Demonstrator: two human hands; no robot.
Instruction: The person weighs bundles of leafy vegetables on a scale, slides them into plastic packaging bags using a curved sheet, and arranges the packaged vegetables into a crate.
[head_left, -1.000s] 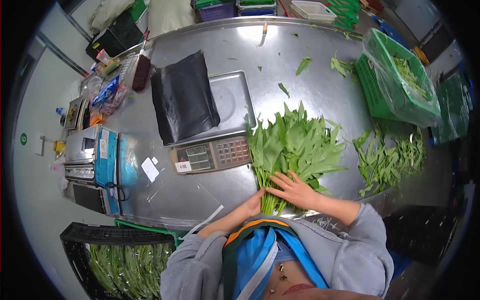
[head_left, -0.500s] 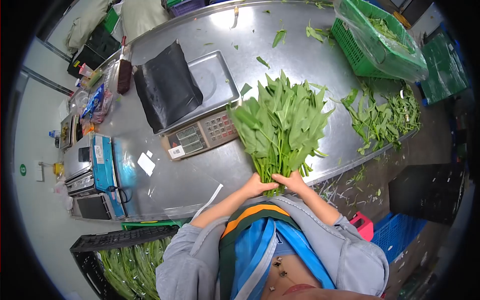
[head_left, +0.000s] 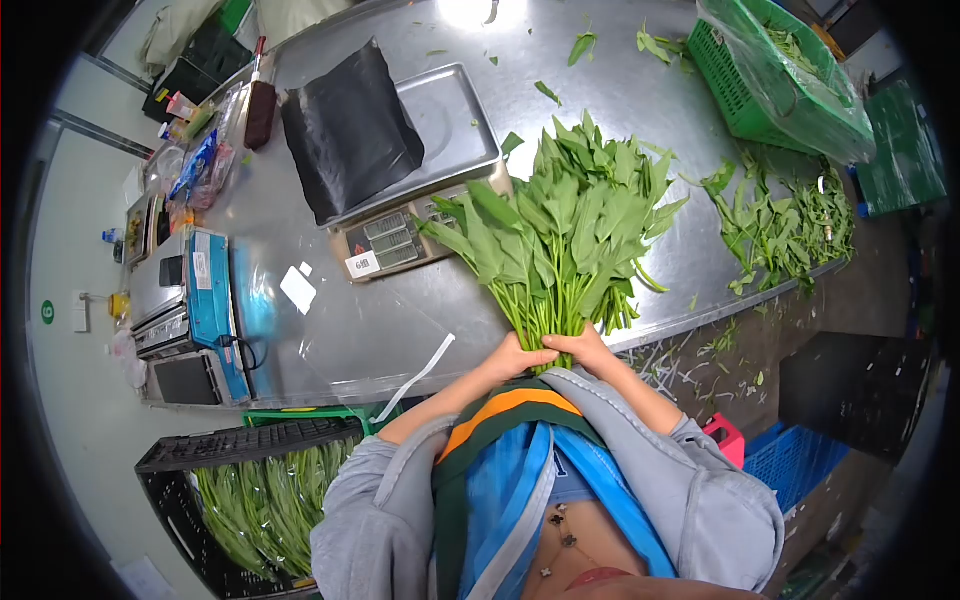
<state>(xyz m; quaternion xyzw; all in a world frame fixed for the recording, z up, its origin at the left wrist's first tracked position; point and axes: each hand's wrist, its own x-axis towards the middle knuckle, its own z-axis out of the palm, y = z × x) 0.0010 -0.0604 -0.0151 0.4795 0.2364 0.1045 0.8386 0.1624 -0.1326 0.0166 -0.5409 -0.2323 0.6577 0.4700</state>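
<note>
A large bunch of leafy green stems (head_left: pixel 570 225) stands over the near edge of the metal table, leaves pointing away from me. My left hand (head_left: pixel 515 356) wraps round the stem ends from the left. From the right my right hand (head_left: pixel 588 348) grips the same stems, its thumb close to the left one. Left of the leaves is a digital scale (head_left: pixel 385 240), its keypad partly covered by them. A black sheet (head_left: pixel 352 135) lies over part of the scale's metal tray (head_left: pixel 455 110).
Loose greens (head_left: pixel 785 225) lie at the table's right edge, below a green basket (head_left: pixel 745 90) lined with plastic. A blue sealing machine (head_left: pixel 210 290) stands left. A black crate (head_left: pixel 180 455) of bagged greens sits lower left; a blue crate (head_left: pixel 795 465) is lower right.
My right hand has gone from lying spread on the bunch to gripping its stems beside my left hand. The bunch has been drawn together and lifted toward me, and the view has shifted.
</note>
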